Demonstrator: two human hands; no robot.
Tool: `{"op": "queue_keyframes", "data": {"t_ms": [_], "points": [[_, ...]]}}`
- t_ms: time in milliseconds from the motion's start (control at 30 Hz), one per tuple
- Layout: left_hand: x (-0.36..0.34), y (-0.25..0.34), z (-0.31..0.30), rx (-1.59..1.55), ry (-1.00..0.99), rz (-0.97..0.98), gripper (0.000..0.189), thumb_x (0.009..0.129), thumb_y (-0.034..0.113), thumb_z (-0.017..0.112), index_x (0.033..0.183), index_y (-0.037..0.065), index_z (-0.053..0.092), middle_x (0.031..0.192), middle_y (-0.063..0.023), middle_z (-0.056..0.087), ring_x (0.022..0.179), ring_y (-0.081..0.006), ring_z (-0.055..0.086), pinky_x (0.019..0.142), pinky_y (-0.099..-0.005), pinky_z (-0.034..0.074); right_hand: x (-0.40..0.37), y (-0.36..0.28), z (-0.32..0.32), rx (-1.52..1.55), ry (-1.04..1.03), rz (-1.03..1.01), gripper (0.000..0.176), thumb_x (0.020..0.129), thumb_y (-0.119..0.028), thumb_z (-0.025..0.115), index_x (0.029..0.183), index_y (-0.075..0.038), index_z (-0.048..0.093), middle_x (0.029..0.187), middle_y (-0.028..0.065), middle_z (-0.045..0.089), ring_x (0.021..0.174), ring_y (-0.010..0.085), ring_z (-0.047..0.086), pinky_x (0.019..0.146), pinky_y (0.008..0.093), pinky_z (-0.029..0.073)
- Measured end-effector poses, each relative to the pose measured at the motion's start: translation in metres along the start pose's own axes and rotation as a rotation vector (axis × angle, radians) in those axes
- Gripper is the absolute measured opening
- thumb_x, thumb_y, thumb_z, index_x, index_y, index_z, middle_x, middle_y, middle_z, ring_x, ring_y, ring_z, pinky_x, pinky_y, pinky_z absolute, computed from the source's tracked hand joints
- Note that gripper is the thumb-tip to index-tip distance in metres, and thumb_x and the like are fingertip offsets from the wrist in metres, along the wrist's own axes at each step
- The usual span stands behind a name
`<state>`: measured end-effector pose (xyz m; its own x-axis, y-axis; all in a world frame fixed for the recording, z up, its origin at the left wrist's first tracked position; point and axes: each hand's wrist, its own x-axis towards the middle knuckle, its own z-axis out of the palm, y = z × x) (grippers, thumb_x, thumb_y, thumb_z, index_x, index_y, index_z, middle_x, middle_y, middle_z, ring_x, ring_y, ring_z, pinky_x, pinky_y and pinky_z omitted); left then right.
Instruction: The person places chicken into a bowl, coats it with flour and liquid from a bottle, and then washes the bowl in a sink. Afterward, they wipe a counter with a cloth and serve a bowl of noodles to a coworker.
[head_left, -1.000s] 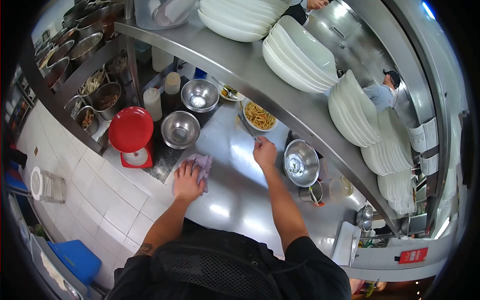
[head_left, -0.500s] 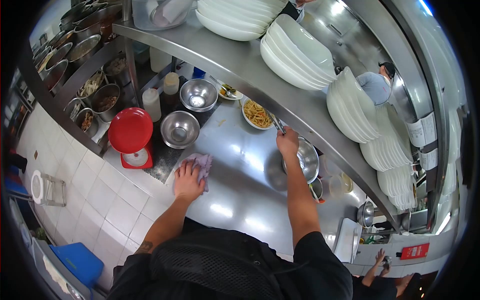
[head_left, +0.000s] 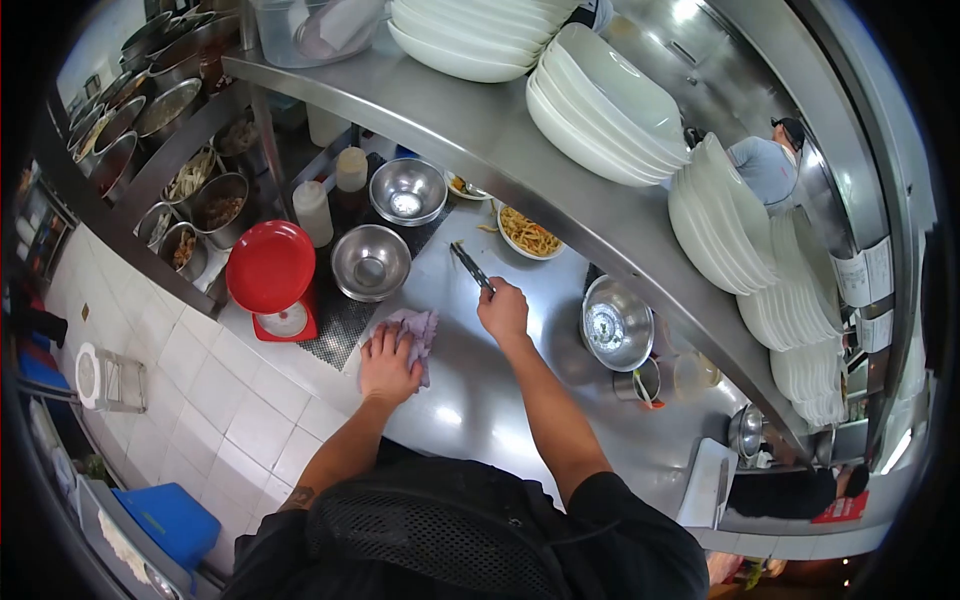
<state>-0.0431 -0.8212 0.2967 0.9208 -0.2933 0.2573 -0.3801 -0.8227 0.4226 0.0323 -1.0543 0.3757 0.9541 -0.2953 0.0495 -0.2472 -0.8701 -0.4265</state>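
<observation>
My left hand lies spread on a crumpled purple-grey cloth at the counter's left part, fingers apart. My right hand is wrapped round metal tongs, whose tips point up and left over the steel counter. Behind the tongs, a white bowl of noodles stands partly under the shelf. Two steel bowls, one nearer and one farther, rest on a dark perforated mat. A third steel bowl is to the right of my right hand.
A red scale stands at the counter's left edge, with squeeze bottles behind it. The steel shelf overhead carries stacked white bowls. A white board lies at right. Two people stand farther off at the right.
My right hand has moved left with the tongs, away from the noodle bowl and the right steel bowl. My left hand stays on the cloth. A person in black at lower right has shifted.
</observation>
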Motion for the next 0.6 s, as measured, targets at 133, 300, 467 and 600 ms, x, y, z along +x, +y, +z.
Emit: {"op": "queue_keyframes", "data": {"t_ms": [133, 300, 467, 600], "points": [[0.000, 0.000, 0.000, 0.006, 0.002, 0.003, 0.060, 0.074, 0.032, 0.066, 0.128, 0.011, 0.054, 0.139, -0.0134, 0.044, 0.136, -0.0356, 0.034, 0.105, -0.0504, 0.030, 0.002, 0.015, -0.002, -0.045, 0.178, -0.152, 0.023, 0.083, -0.015, 0.062, 0.103, -0.006, 0.069, 0.090, 0.0187, 0.070, 0.080, 0.0393, 0.067, 0.073, 0.0484, 0.054], [-0.002, -0.001, 0.003, 0.008, 0.017, 0.004, 0.058, 0.074, 0.032, 0.065, 0.127, 0.011, 0.055, 0.138, -0.0135, 0.045, 0.136, -0.0354, 0.033, 0.106, -0.0506, 0.030, 0.017, 0.046, -0.055, -0.041, 0.330, -0.017, 0.026, 0.084, -0.018, 0.064, 0.106, -0.007, 0.070, 0.087, 0.0182, 0.070, 0.079, 0.0369, 0.068, 0.073, 0.0479, 0.054], [-0.001, 0.000, 0.003, 0.010, 0.020, 0.007, 0.057, 0.075, 0.032, 0.065, 0.126, 0.010, 0.055, 0.138, -0.0143, 0.046, 0.135, -0.0360, 0.034, 0.106, -0.0519, 0.028, 0.036, 0.094, -0.080, -0.175, 0.389, -0.019, 0.030, 0.085, -0.020, 0.065, 0.108, -0.002, 0.067, 0.082, 0.0181, 0.070, 0.076, 0.0344, 0.068, 0.073, 0.0453, 0.053], [-0.003, -0.001, 0.005, 0.004, 0.009, -0.003, 0.056, 0.075, 0.032, 0.065, 0.126, 0.010, 0.055, 0.138, -0.0143, 0.045, 0.136, -0.0363, 0.033, 0.106, -0.0521, 0.028, 0.030, 0.092, -0.089, -0.177, 0.350, 0.035, 0.031, 0.086, -0.020, 0.064, 0.109, -0.001, 0.066, 0.085, 0.0193, 0.069, 0.077, 0.0343, 0.068, 0.075, 0.0441, 0.053]]}}
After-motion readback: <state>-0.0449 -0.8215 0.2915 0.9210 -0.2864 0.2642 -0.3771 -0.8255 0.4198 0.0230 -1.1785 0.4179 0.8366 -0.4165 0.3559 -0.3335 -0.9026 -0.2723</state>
